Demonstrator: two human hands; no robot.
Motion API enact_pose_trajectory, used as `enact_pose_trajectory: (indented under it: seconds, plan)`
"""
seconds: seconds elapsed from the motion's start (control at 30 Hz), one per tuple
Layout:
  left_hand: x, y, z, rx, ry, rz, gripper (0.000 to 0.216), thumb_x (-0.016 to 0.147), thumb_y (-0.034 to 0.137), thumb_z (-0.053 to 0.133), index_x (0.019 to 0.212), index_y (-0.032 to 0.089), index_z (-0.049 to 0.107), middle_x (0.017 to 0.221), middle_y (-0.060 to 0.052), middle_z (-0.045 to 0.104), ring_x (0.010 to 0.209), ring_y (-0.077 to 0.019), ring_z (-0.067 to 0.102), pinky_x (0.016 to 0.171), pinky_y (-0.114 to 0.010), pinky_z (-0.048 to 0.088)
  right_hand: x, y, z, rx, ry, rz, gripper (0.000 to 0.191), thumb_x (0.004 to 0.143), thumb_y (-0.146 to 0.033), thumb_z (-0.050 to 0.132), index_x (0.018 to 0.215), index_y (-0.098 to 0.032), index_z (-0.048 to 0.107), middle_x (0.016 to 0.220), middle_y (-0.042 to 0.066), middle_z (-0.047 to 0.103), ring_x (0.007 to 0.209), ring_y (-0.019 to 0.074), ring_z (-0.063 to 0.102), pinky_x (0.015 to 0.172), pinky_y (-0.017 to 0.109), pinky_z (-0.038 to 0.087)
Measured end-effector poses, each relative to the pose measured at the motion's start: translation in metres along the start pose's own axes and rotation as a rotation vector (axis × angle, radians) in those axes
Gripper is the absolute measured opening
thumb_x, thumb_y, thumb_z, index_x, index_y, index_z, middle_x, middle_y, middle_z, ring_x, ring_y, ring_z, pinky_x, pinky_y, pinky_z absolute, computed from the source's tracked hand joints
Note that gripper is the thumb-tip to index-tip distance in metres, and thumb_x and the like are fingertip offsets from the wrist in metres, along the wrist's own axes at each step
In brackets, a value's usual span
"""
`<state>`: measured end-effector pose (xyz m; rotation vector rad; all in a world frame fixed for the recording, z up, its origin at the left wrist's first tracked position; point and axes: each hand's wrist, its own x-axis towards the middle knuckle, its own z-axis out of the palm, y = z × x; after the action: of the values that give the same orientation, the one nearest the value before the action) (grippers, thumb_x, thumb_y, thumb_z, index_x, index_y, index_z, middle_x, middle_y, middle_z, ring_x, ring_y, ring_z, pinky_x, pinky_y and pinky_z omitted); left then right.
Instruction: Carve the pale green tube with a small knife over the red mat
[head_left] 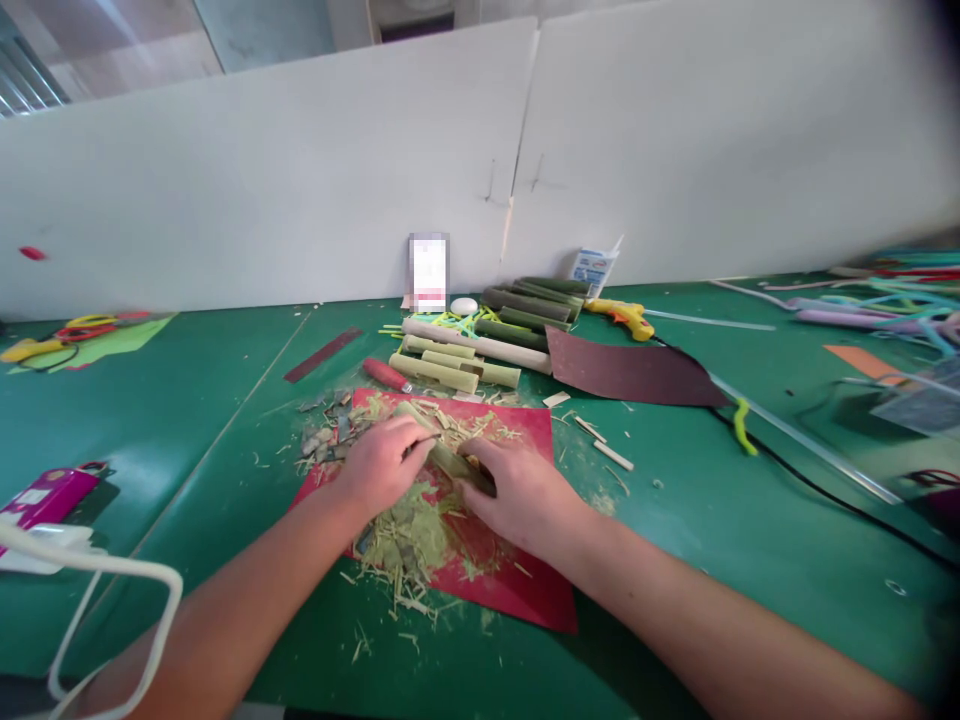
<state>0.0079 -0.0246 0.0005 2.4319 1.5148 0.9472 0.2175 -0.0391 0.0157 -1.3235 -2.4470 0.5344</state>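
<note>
Both my hands rest over a red sheet (pixel 534 592) strewn with green and pale bamboo shavings (pixel 411 540). My left hand (pixel 381 464) is closed around one end of a short green bamboo piece (pixel 448 458). My right hand (pixel 517 492) is closed around the other end of the same piece. Whether either hand also holds a tool is hidden by the fingers. A red-handled knife (pixel 385 374) lies just beyond the sheet.
Cut bamboo sticks (pixel 459 364) and darker green ones (pixel 528 304) lie behind the sheet, with a dark red sandpaper sheet (pixel 628 372), a yellow glue gun (pixel 622 316) and a black cord (pixel 817 486). Coloured tubes (pixel 885 300) are at the right; a magenta box (pixel 46 494) sits left.
</note>
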Motion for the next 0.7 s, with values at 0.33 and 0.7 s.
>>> enact_pose_trajectory:
  seconds: [0.33,0.7]
  plan:
    - [0.0024,0.0008,0.0001,0.03,0.058,-0.026,0.017,0.086,0.023,0.05,0.075,0.016,0.063,0.072,-0.003,0.061,0.07,-0.0155,0.055,0.067,-0.028,0.043,-0.0002,-0.0006,0.0007,-0.014,0.018,-0.003,0.018,0.079,-0.03,0.051,0.095,-0.022,0.056,0.078,0.002,0.062,0.066,0.0136,0.054,0.054,0.023,0.03]
    - [0.0021,0.0033,-0.001,-0.013,-0.005,0.003,0.017,0.087,0.023,0.049,0.078,0.017,0.063,0.075,-0.003,0.062,0.071,-0.0148,0.056,0.067,-0.027,0.043,-0.0007,-0.0007,0.0028,-0.007,0.011,0.003,0.014,0.077,-0.029,0.053,0.088,-0.022,0.055,0.075,0.0,0.061,0.063,0.0125,0.052,0.053,0.023,0.029]
